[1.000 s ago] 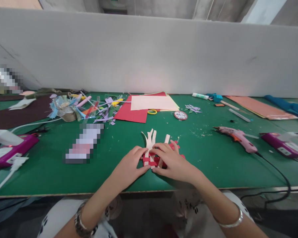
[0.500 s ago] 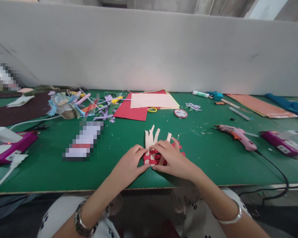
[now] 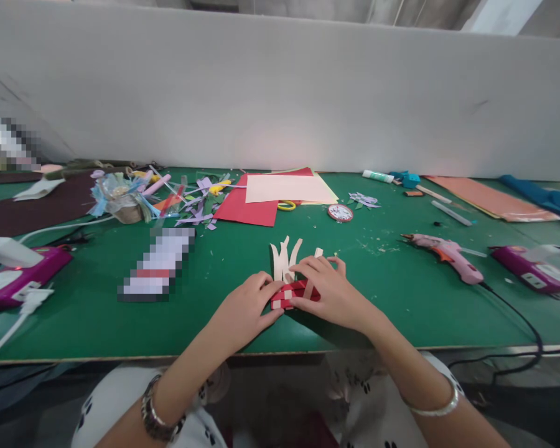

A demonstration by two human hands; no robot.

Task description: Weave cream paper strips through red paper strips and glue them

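Over the woven strips (image 3: 287,295), the right hand (image 3: 330,291) has shifted slightly rightward

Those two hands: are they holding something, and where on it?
Yes, red and cream woven strips: the left hand pinches their left end; the right hand holds farther right, covering part.

The left hand (image 3: 240,311) and right hand (image 3: 333,298) are bare. A chunky dark-and-silver bracelet (image 3: 150,418) rings the left wrist; right of that bracelet, a silver bangle (image 3: 441,411) circles the right wrist. White clothing (image 3: 107,404) beside the bracelet bears dark marks.
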